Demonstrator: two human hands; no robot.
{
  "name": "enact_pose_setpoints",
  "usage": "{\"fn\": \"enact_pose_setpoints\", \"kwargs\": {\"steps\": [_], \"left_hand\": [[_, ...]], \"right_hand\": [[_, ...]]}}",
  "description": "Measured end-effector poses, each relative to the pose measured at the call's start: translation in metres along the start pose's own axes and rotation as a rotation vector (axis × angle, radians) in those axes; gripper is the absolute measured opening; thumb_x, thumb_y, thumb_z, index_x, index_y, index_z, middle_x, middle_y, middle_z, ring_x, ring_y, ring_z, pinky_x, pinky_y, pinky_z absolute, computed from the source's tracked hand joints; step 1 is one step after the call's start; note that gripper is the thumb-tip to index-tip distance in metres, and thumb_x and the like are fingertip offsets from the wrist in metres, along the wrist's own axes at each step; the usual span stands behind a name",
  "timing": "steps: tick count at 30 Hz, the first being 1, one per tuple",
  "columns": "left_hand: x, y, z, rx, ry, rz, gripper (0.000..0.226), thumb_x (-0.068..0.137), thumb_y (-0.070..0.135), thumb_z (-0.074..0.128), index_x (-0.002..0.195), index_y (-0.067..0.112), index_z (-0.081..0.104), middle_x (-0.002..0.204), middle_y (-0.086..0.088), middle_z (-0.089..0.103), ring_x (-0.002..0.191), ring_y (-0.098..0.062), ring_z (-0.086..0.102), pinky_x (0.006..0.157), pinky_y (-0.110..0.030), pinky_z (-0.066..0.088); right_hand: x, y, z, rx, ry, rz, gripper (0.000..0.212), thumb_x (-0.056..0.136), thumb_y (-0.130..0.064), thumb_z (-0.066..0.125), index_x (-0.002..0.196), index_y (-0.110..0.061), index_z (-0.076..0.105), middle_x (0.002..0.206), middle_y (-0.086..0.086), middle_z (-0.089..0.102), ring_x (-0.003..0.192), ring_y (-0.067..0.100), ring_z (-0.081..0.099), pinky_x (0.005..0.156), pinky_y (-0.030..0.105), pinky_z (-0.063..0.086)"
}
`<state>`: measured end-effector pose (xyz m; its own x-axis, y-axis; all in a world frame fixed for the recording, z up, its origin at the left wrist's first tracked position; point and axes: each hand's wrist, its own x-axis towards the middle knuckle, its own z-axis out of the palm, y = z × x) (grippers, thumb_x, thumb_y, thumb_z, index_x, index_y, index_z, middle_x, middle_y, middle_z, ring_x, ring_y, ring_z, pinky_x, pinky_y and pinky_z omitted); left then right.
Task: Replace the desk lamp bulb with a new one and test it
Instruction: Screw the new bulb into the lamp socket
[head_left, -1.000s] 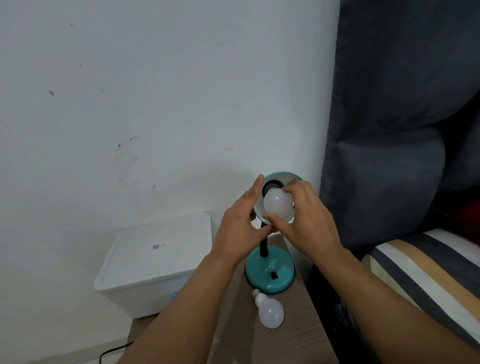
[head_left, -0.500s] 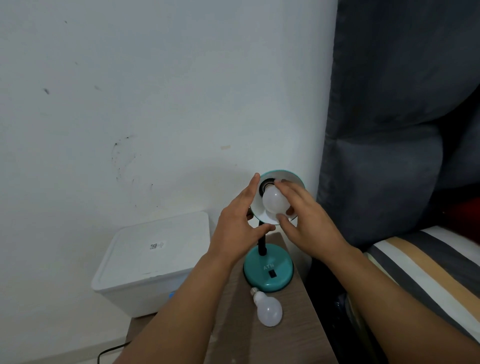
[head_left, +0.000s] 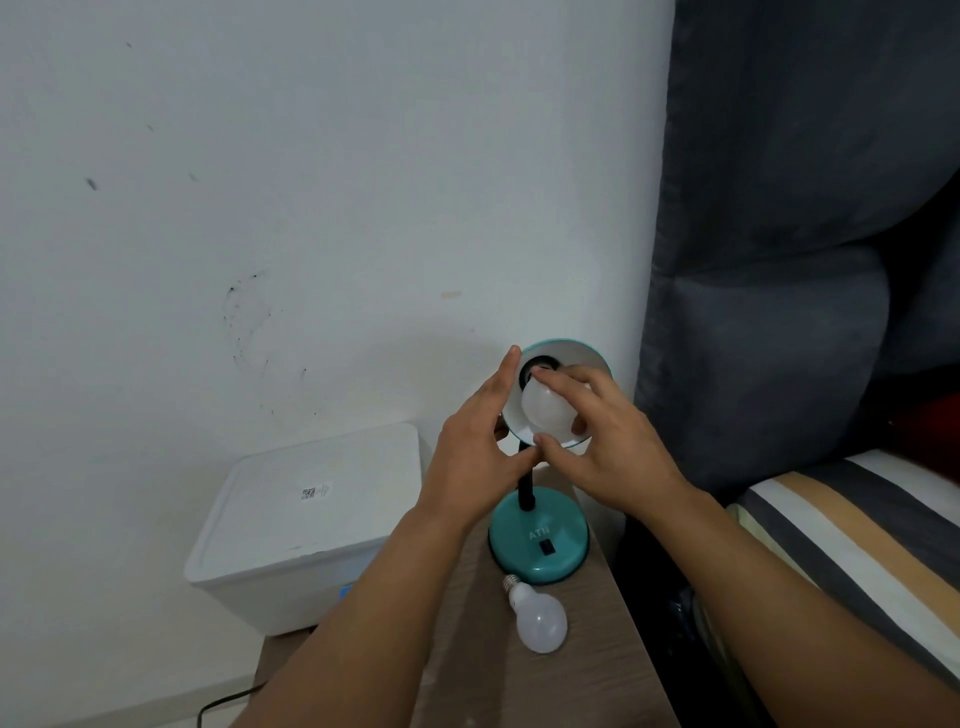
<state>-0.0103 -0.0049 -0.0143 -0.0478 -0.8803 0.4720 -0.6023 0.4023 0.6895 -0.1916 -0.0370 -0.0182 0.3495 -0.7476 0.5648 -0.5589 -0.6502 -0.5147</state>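
Note:
A teal desk lamp stands on a wooden side table (head_left: 597, 665), its round base (head_left: 540, 545) near the back edge. The shade (head_left: 587, 358) is tilted up towards me. A white bulb (head_left: 543, 410) sits at the black socket inside the shade. My right hand (head_left: 602, 441) grips that bulb with fingers and thumb curled round it. My left hand (head_left: 472, 441) holds the shade's left rim, fingers straight along its edge and thumb under it. A second white bulb (head_left: 537, 621) lies loose on the table in front of the base.
A white lidded plastic box (head_left: 311, 519) stands left of the table against the white wall. A dark padded headboard (head_left: 779, 312) and striped bedding (head_left: 857, 535) fill the right side. A black cable (head_left: 223, 701) runs on the floor at lower left.
My right hand's fingers have shifted round the bulb in the shade, and the bulb looks slightly turned. My left hand stays on the shade's rim. The loose bulb has not moved.

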Motion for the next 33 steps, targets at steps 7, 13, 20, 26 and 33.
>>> {"fn": "enact_pose_setpoints", "kwargs": {"steps": [7, 13, 20, 26, 33], "left_hand": [[0.0003, -0.0004, 0.0021, 0.014, -0.002, 0.003, 0.107, 0.078, 0.026, 0.087, 0.153, 0.056, 0.016, 0.142, 0.012, 0.056, 0.119, -0.007, 0.061, 0.096, -0.025, 0.054], [0.0007, -0.0003, 0.0038, 0.025, 0.005, -0.001, 0.106, 0.079, 0.029, 0.085, 0.154, 0.056, 0.015, 0.143, 0.012, 0.056, 0.117, -0.009, 0.061, 0.094, -0.027, 0.055], [0.0004, 0.0003, 0.0022, -0.024, 0.011, -0.015, 0.105, 0.079, 0.022, 0.084, 0.152, 0.057, 0.018, 0.143, 0.013, 0.055, 0.121, -0.007, 0.059, 0.096, -0.029, 0.055], [0.0006, -0.0010, 0.0029, 0.028, 0.009, -0.001, 0.108, 0.077, 0.025, 0.087, 0.153, 0.054, 0.017, 0.137, 0.013, 0.058, 0.113, -0.006, 0.062, 0.094, -0.021, 0.054], [0.0006, 0.0004, 0.0038, -0.007, 0.014, -0.021, 0.105, 0.079, 0.026, 0.085, 0.153, 0.056, 0.017, 0.145, 0.012, 0.054, 0.120, -0.005, 0.059, 0.095, -0.028, 0.055]], "right_hand": [[0.0009, 0.0011, -0.0007, 0.071, 0.036, 0.057, 0.063, 0.083, -0.034, 0.076, 0.138, -0.032, 0.046, 0.126, -0.011, 0.053, 0.081, 0.003, 0.056, 0.076, 0.024, 0.054], [0.0037, -0.0044, 0.0013, 0.097, 0.093, 0.137, 0.071, 0.076, -0.041, 0.082, 0.134, -0.030, 0.043, 0.123, -0.016, 0.050, 0.099, 0.005, 0.056, 0.080, 0.018, 0.047], [0.0027, 0.0026, 0.0007, 0.134, 0.009, -0.006, 0.068, 0.081, -0.031, 0.077, 0.142, -0.028, 0.047, 0.140, -0.013, 0.051, 0.129, 0.002, 0.045, 0.103, 0.022, 0.043], [0.0029, -0.0022, -0.0009, 0.163, 0.058, 0.119, 0.061, 0.082, -0.027, 0.077, 0.134, -0.030, 0.047, 0.126, -0.011, 0.058, 0.099, 0.003, 0.061, 0.087, 0.030, 0.054], [0.0017, -0.0046, -0.0025, 0.205, 0.044, 0.135, 0.073, 0.074, -0.035, 0.082, 0.134, -0.040, 0.040, 0.122, -0.021, 0.055, 0.092, 0.002, 0.063, 0.079, 0.018, 0.052]]}}
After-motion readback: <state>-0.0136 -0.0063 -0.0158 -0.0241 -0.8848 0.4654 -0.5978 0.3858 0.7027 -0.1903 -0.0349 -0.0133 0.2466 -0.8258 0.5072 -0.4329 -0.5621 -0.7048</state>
